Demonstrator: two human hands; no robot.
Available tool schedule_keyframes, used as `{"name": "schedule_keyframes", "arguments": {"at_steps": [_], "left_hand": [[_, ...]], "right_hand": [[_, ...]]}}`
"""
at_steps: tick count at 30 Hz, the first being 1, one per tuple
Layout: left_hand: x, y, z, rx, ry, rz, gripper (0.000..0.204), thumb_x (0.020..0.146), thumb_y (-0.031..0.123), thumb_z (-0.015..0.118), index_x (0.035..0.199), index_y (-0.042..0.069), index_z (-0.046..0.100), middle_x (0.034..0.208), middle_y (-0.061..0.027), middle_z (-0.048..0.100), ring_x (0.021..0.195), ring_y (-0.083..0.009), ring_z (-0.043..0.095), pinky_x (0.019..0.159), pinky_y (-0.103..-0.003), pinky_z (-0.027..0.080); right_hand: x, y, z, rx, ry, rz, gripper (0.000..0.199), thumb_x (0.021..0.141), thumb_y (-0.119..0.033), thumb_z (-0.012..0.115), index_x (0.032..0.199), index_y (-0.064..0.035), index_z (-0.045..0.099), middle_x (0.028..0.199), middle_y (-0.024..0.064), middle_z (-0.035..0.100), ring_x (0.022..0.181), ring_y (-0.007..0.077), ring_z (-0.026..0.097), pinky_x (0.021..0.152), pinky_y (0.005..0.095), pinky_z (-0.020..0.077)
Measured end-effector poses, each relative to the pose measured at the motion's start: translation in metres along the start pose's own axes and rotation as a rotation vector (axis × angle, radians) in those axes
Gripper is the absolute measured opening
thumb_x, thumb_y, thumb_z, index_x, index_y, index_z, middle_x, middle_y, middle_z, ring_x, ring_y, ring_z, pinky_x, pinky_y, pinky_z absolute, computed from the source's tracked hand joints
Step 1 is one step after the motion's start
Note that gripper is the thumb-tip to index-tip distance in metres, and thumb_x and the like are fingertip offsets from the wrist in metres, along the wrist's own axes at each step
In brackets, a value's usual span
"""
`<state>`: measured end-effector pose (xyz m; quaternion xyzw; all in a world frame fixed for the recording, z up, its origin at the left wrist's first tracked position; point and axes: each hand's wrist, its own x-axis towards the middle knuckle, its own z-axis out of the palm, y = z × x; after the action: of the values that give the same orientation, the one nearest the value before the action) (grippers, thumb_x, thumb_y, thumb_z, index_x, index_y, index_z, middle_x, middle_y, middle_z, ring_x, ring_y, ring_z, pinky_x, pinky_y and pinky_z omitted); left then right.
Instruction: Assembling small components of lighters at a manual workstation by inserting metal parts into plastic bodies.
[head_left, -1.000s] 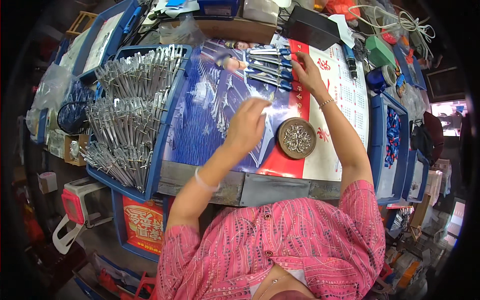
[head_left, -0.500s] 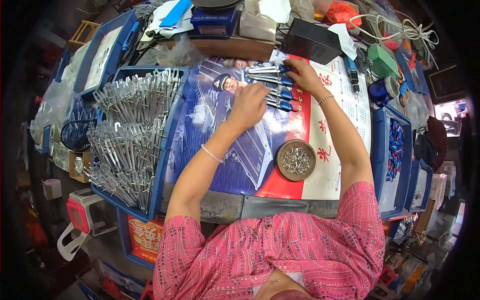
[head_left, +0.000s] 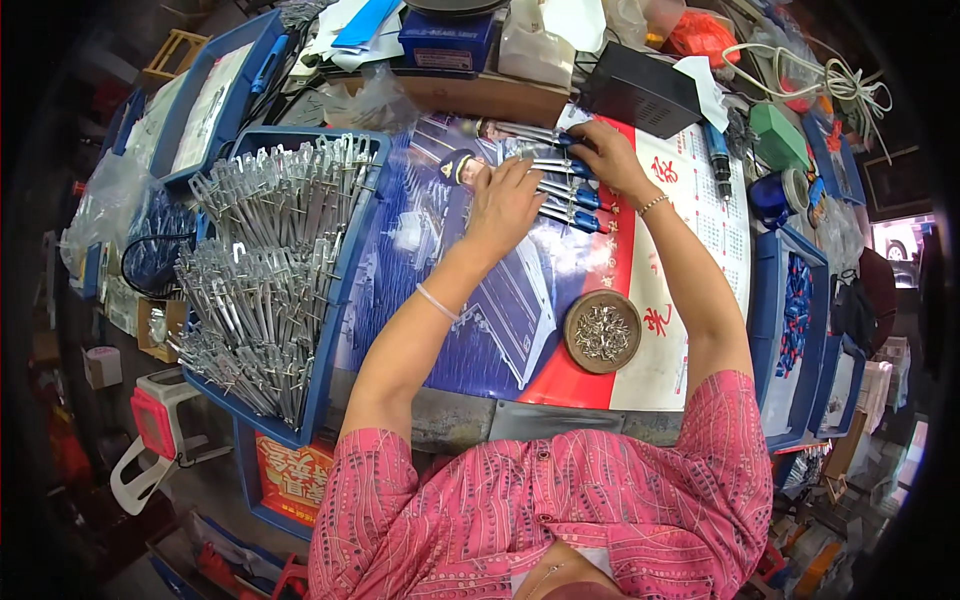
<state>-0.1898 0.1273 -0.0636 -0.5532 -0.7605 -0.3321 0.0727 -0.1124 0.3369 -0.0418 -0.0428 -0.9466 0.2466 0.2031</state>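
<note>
Several slim tools with silver metal shafts and blue-and-red handles (head_left: 583,193) lie side by side in a row on the poster-covered table. My left hand (head_left: 505,207) rests over the shaft ends on the row's left side, fingers stretched out and fairly flat. At the far end of the row, my right hand (head_left: 607,158) curls its fingers onto the blue handle of the farthest tool. Its fingertips are partly hidden. Nearer to me, a round brown bowl (head_left: 630,350) holds many small silver metal pieces, perhaps rivets.
A blue tray (head_left: 345,300) piled with flat metal parts stands at left. At right, another blue bin (head_left: 775,395) contains blue-and-red pieces. A black box (head_left: 640,90), a cordless-looking driver (head_left: 718,160) and a blue box (head_left: 447,42) stand along the back.
My left hand has opened out and flattened over the shafts. The farthest tool lies farther from the others, with my right hand still at its handle. The whole view has shifted slightly.
</note>
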Motion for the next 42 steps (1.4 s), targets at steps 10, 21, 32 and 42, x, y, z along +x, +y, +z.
{"name": "schedule_keyframes", "arguments": {"at_steps": [10,21,32,42], "left_hand": [[-0.009,0.001,0.001,0.033,0.052,0.020,0.035,0.078,0.026,0.059,0.107,0.007,0.054,0.116,-0.0106,0.053,0.114,-0.0254,0.044,0.094,-0.048,0.029],[-0.010,-0.002,-0.003,-0.050,0.113,0.008,0.030,0.080,0.022,0.056,0.105,0.005,0.056,0.111,-0.0129,0.055,0.105,-0.0279,0.050,0.090,-0.044,0.035],[0.049,-0.097,-0.021,0.011,0.403,-0.502,0.014,0.074,0.012,0.059,0.083,0.001,0.060,0.078,-0.0206,0.060,0.074,-0.0377,0.058,0.068,-0.044,0.045],[0.069,-0.107,-0.010,0.224,0.245,-0.534,0.021,0.069,0.020,0.060,0.066,-0.001,0.061,0.070,-0.0225,0.059,0.068,-0.0394,0.059,0.063,-0.046,0.046]], "right_hand": [[-0.004,-0.016,0.007,-0.002,0.044,-0.006,0.021,0.077,-0.009,0.062,0.096,-0.0009,0.059,0.089,0.0137,0.059,0.083,0.0273,0.057,0.072,0.0332,0.0450],[0.011,-0.033,0.021,-0.056,0.045,-0.041,0.021,0.077,-0.013,0.061,0.095,-0.0015,0.057,0.092,0.0143,0.058,0.088,0.0292,0.055,0.077,0.0358,0.0440],[0.018,-0.036,0.023,0.025,-0.050,0.065,0.023,0.076,-0.011,0.060,0.095,0.0007,0.057,0.091,0.0168,0.059,0.084,0.0312,0.057,0.075,0.0351,0.0445],[0.023,-0.021,0.036,-0.037,-0.017,0.083,0.020,0.073,-0.014,0.057,0.088,-0.0006,0.058,0.090,0.0177,0.058,0.089,0.0342,0.055,0.079,0.0418,0.0428]]}}
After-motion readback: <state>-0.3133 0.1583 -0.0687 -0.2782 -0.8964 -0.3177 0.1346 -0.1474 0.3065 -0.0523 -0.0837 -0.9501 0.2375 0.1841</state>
